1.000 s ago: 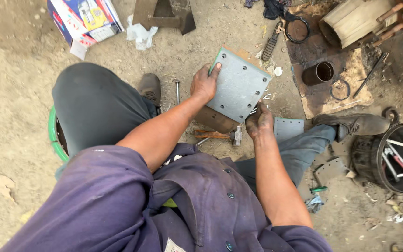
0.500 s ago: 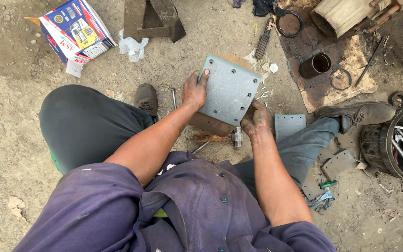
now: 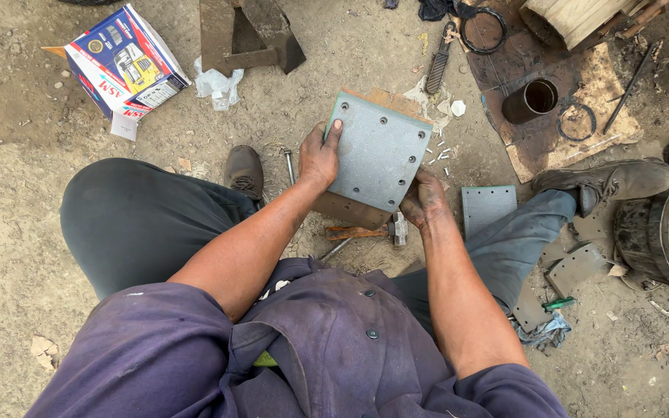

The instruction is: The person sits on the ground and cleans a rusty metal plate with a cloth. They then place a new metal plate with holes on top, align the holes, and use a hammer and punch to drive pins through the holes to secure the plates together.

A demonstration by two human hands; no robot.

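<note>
The head view shows a person seated on dirt ground (image 3: 32, 255), both hands on a grey drilled lining (image 3: 377, 151) held tilted above a brown block (image 3: 350, 209) between the legs. The left hand (image 3: 319, 159) has its grip closed on the lining's left edge, thumb on the face, while the right hand (image 3: 423, 201) clasps its lower right corner. A hammer (image 3: 365, 231) lies just below the block, a second lining (image 3: 488, 209) beside the right hand, and a printed box (image 3: 121, 66) well apart at upper left.

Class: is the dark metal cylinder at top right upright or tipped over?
Upright: the cylinder stands on end on the rusty sheet, its round open mouth facing the camera.
</note>
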